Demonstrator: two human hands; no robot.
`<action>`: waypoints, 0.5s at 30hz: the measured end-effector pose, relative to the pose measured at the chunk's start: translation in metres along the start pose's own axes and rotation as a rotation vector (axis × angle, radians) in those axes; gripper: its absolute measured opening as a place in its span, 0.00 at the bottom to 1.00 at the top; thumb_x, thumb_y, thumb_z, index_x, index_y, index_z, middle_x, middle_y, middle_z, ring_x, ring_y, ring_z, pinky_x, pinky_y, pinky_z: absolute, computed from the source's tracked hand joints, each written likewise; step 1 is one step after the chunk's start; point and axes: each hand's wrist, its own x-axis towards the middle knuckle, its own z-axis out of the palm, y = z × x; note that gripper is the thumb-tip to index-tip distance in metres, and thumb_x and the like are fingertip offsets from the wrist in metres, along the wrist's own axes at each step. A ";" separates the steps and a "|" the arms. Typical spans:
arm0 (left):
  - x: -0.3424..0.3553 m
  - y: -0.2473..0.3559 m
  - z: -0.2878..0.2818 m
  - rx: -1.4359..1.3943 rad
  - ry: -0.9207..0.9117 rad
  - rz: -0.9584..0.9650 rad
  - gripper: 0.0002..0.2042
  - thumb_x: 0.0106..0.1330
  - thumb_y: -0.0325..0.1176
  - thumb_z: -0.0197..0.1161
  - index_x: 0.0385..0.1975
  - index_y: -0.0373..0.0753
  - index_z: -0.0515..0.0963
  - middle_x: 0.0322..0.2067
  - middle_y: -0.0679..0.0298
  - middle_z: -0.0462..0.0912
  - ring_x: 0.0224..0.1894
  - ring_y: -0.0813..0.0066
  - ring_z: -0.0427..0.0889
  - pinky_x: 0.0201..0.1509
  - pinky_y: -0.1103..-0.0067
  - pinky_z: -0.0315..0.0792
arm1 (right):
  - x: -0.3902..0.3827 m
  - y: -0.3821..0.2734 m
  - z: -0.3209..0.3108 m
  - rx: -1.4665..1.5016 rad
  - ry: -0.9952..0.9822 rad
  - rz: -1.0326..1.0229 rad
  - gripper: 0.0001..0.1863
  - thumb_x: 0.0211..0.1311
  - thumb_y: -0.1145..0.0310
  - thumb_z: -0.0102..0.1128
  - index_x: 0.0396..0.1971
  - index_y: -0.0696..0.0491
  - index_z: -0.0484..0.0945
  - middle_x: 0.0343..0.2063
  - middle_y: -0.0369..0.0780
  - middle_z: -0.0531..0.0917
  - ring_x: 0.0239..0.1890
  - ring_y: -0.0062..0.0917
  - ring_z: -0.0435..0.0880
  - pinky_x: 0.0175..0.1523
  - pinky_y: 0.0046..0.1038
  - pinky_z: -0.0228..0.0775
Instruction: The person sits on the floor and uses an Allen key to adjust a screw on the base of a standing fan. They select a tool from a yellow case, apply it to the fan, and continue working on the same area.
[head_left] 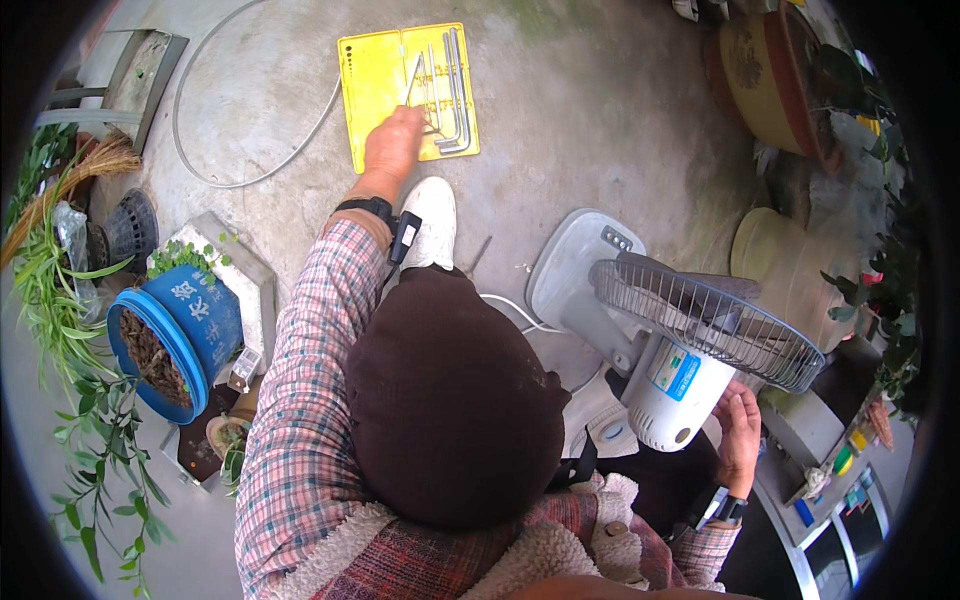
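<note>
My left hand (394, 142) reaches over an open yellow case (370, 80) on the floor. Its fingers are closed on a thin hex key (412, 80), which slants away from the rest. Several larger L-shaped hex keys (457, 95) lie in the right part of the case. On my right, a grey and white electric fan (672, 385) has its round wire grille turned away from me. My right hand (738, 435) is at the fan head, fingers curled in by the motor housing and the grille's edge; the fingertips' contact is partly hidden.
A blue bucket of soil (205, 315) stands on the left near a white block and trailing plants. A grey cable (178, 125) loops across the concrete floor. My white shoe (432, 215) is just below the case. Large pots (775, 85) stand at the right.
</note>
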 end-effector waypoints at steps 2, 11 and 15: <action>0.000 -0.011 -0.011 -0.008 0.107 -0.237 0.12 0.61 0.36 0.56 0.43 0.43 0.73 0.37 0.57 0.77 0.38 0.57 0.80 0.39 0.65 0.75 | -0.007 -0.005 -0.008 0.033 0.109 0.066 0.15 0.65 0.64 0.52 0.47 0.55 0.73 0.39 0.37 0.80 0.40 0.21 0.78 0.46 0.23 0.69; 0.022 0.013 -0.008 -0.073 0.001 -0.230 0.13 0.60 0.44 0.58 0.32 0.41 0.77 0.37 0.57 0.79 0.37 0.54 0.79 0.42 0.64 0.73 | 0.020 0.016 -0.024 0.103 0.025 0.053 0.14 0.65 0.63 0.52 0.46 0.56 0.73 0.39 0.38 0.80 0.39 0.21 0.79 0.44 0.22 0.68; 0.029 0.041 0.006 -0.036 -0.152 -0.163 0.15 0.59 0.45 0.58 0.30 0.38 0.78 0.30 0.54 0.81 0.35 0.54 0.81 0.41 0.65 0.74 | 0.018 0.014 -0.030 0.097 0.044 0.096 0.14 0.66 0.64 0.51 0.46 0.57 0.73 0.39 0.38 0.81 0.39 0.21 0.79 0.44 0.22 0.69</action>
